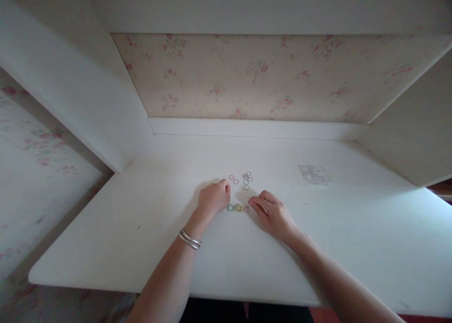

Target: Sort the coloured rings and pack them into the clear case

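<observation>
White and boxed in by floral wallpaper (247,78), the worktop (141,229) carries a near row of small coloured rings (238,207) between the two hands, with loose thin rings (245,179) just beyond. The left hand (213,198) is curled shut beside the row, nothing seen in it; the right hand (271,213) touches the row's right end, fingers together. Light fingertip pressure would probably keep the row straight. A clear packet (314,174) lies far right.
</observation>
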The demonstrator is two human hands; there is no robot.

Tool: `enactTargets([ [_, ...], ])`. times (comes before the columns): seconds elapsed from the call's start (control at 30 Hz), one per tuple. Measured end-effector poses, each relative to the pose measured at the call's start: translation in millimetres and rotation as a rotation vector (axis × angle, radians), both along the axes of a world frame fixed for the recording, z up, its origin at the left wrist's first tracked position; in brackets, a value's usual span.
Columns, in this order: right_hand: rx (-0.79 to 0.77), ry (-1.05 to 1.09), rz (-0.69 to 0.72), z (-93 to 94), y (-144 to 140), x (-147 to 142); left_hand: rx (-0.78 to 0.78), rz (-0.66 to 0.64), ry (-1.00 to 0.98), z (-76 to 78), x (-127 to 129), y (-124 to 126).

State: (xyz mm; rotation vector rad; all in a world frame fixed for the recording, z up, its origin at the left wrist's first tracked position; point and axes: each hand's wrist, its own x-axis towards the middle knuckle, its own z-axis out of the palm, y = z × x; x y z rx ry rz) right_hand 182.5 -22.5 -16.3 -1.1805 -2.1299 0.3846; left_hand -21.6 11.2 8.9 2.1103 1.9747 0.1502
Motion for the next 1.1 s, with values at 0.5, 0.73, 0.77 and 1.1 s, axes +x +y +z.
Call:
enactTargets([
  [0.5, 0.061, -0.232, 0.114, 0.6, -7.9, 4.7, 0.001, -0.003, 0.024, 1.0, 1.7, 0.5],
  [0.73, 0.087, -0.16, 0.084, 1.2, -8.8, 4.9, -0.001, 0.008, 0.038, 0.3, 2.3, 1.0],
  [0.77, 0.084, -0.109, 0.052, 0.5, -7.1, 5.6, 0.0, 0.005, 0.039, -0.5, 2.1, 1.3],
  [1.1, -0.031, -0.1, -0.152, -4.6, 27.0, 4.4, 0.0, 0.007, 0.028, -1.1, 3.6, 1.1],
])
